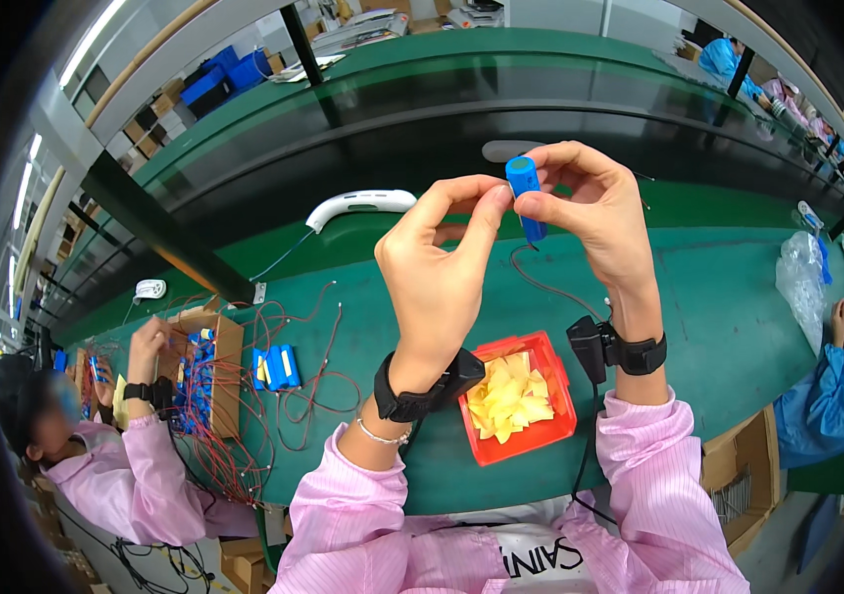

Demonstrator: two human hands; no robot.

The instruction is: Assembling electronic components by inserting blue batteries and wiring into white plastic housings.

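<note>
A blue cylindrical battery [523, 178] is held nearly upright above the green bench, its top tilted slightly left. My right hand [595, 213] grips it from the right between thumb and fingers. From its lower end a thin dark wire [560, 284] curves down toward my right wrist. My left hand [439, 259] is closed in a pinch against the battery's left side; whatever lies between those fingertips is too small to make out. Below my hands stands a red tray [567, 426] with a heap of pale yellow paper pieces [509, 398].
Left on the bench [699, 297] lie a blue battery pack [276, 367] and tangled red wires. A co-worker [125, 465] reaches into a cardboard box [229, 371] of wired batteries. Beyond my left hand rests a white curved device [357, 205]. Clear plastic bags [800, 282] lie right.
</note>
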